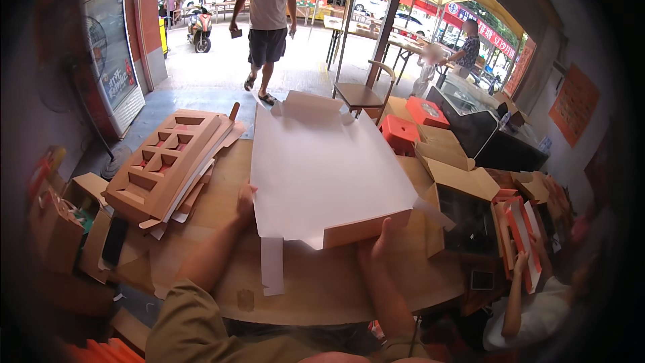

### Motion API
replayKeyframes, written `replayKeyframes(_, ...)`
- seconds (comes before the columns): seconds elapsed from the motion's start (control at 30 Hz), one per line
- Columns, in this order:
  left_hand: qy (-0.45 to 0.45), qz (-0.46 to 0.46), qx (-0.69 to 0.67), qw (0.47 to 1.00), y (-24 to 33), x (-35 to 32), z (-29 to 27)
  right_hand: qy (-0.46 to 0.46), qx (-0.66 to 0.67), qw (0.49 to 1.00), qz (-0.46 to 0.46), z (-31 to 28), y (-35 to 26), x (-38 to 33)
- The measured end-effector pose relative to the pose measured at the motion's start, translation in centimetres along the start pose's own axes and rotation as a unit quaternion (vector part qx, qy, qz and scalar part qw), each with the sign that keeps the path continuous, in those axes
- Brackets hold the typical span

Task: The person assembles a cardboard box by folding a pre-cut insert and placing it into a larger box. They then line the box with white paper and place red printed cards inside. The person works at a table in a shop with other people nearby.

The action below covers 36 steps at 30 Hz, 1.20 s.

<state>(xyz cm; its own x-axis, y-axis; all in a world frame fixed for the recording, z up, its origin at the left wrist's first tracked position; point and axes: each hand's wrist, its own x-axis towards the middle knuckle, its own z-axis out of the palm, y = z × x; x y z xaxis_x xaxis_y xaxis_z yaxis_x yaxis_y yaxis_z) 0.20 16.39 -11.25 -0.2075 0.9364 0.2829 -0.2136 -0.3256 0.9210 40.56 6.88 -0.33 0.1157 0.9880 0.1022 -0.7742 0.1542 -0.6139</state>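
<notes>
Fingers of the left hand are tucked out of sight under the left edge of a large flat carton blank, with only the thumb lying on top, so the hand pinches that edge. Over at the right hand, the thumb stands up against the folded-up brown side flap at the blank's near right corner, while the fingers sit behind or beneath it and cannot be seen; it appears to grip the flap, though how tightly I cannot tell.

White faces up on the blank, smooth and unprinted, and brown cardboard shows only where the near flap is turned up. Narrow white tabs stick out at the near edge and at the far end, where a short flap is raised. Its long axis runs away from the person, leaning slightly to the right, so the far end points toward the wooden chair. It lies near the middle of the brown worktop, with its near edge lifted a little between the two hands.

Left of it rests a stack of brown divider inserts with cut-out compartments. To the right stand open cartons and orange boxes.
</notes>
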Motion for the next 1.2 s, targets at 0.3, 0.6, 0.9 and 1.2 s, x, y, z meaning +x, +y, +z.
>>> replayKeyframes(0.3,-0.071,0.036,-0.036,0.996,6.7,-2.1,5.4,0.128,-0.195,0.967,-0.100,-2.1,-0.3,1.2)
replayKeyframes(0.6,-0.069,0.001,-0.018,0.997,5.5,-1.5,4.2,0.131,0.000,0.991,-0.011,-2.2,-1.6,1.8)
replayKeyframes(0.9,-0.058,-0.051,-0.037,0.996,6.2,-0.6,4.4,0.166,-0.041,0.985,0.010,-5.2,-0.7,3.0)
replayKeyframes(1.2,-0.074,-0.052,-0.011,0.996,6.1,-0.3,4.0,0.216,-0.240,0.946,-0.007,-5.2,-0.7,2.9)
